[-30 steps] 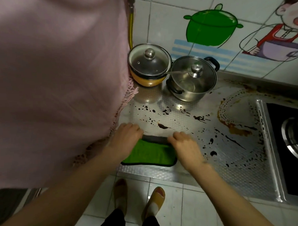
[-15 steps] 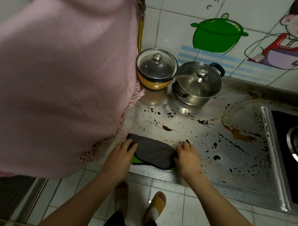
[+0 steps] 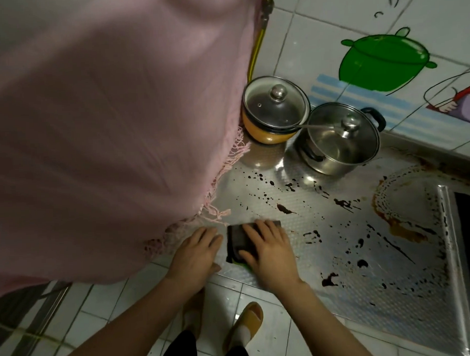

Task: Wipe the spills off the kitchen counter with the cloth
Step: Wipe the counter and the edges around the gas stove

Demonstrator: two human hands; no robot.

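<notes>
Two hands are sitting at the near edge of the counter [image 3: 395, 292]. The right hand [image 3: 269, 246] is pressing flat, fingers spread, on the cloth [image 3: 237, 237]. The left hand [image 3: 196, 253] is resting relaxed just left of it, holding nothing. Dark spills [image 3: 285, 208] are lying far and right of the cloth; the right hand is judged nearer them.

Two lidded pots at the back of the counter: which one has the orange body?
The left pot, beside the pink fabric; the right pot is bare steel with black handles.
</notes>
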